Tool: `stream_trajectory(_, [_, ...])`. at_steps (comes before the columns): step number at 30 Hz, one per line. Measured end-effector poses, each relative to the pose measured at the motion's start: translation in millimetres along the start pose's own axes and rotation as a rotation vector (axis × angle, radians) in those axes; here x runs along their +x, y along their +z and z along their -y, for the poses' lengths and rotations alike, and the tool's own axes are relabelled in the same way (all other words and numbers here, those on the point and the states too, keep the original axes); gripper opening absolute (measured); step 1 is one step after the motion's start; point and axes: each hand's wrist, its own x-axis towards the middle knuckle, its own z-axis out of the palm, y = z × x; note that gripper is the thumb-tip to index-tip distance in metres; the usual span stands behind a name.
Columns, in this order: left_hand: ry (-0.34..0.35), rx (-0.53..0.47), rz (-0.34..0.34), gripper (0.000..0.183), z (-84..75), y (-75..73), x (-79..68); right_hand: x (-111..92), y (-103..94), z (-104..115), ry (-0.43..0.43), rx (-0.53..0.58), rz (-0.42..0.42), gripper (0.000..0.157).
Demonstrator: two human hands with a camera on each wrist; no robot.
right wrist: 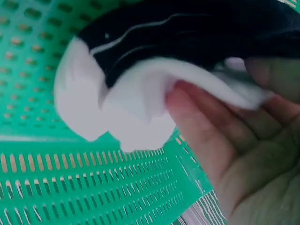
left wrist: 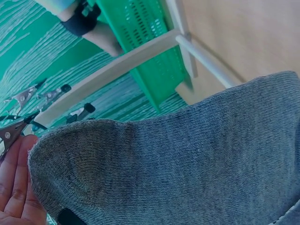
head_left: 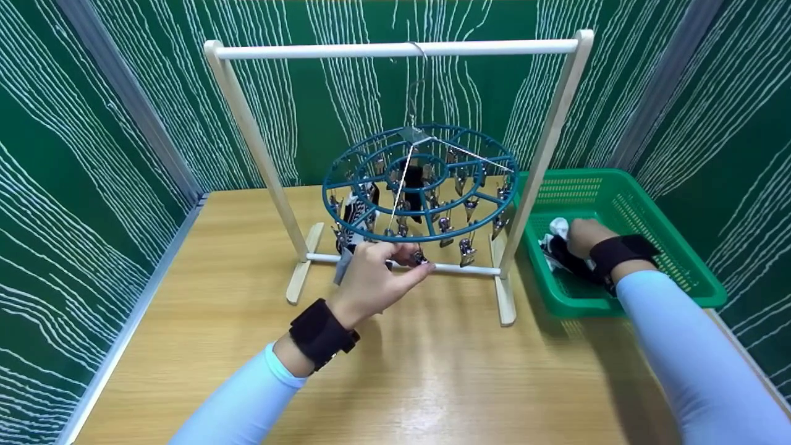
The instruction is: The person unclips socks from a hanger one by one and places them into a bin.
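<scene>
At the near rim of the round hanger [head_left: 378, 237], my left hand [head_left: 374, 278] holds a metal clip [head_left: 419, 256] between thumb and fingers. A grey sock [left wrist: 168, 159] hangs close beside that hand and fills much of the left wrist view. Inside the green basket [head_left: 673, 272], my right hand [head_left: 587, 238] pinches a black-and-white sock [right wrist: 140, 93] by its white fabric, between thumb and fingers. The basket's floor and slotted wall show behind it in the right wrist view.
The hanger hooks over the white bar [head_left: 321, 50] of a wooden stand [head_left: 250, 136] on the table [head_left: 247, 371]. Several clips dangle from its rings. A patterned black-and-white sock [head_left: 358, 207] and a black sock [head_left: 413, 191] hang there too. Green walls enclose the table.
</scene>
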Motion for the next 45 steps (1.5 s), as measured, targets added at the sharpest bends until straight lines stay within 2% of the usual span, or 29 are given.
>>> stream_trajectory(3, [0.001,-0.015,0.001,0.022,-0.2,0.6,0.4,-6,-0.7,6,-0.030,0.022,0.054,0.032])
stream_trajectory(5, [-0.003,-0.021,0.005,0.022,-0.2,0.7,0.4,-20,-12.3,23,-0.006,0.077,0.101,0.029])
stream_trajectory(9, [-0.016,-0.028,0.012,0.024,0.7,0.6,0.1,-32,-22.1,37,-0.023,0.065,0.108,0.032])
stream_trajectory(13, [-0.022,-0.025,0.012,0.024,2.0,1.1,-0.1,-35,-27.9,38,0.006,0.115,0.083,0.042])
stream_trajectory(16, [-0.026,-0.025,0.011,0.024,2.6,0.9,0.2,-37,-36.6,38,0.020,0.168,0.032,0.046])
stream_trajectory(20, [-0.034,-0.026,0.012,0.023,2.3,0.6,0.2,-45,-52.9,44,0.005,0.202,-0.047,0.030])
stream_trajectory(25, [-0.041,-0.020,0.014,0.021,1.0,0.6,0.3,-60,-69.4,57,0.004,0.261,-0.118,0.048])
stream_trajectory(34, [-0.051,0.013,0.004,0.020,0.1,-0.1,0.6,-85,-84.1,92,-0.007,0.337,-0.351,0.058])
stream_trajectory(39, [-0.050,0.018,0.003,0.019,0.6,-0.3,0.4,-101,-89.7,115,-0.047,0.362,-0.480,0.054])
stream_trajectory(45, [-0.042,0.025,-0.008,0.020,1.8,0.5,0.4,-120,-98.4,142,-0.158,0.328,-0.644,0.045])
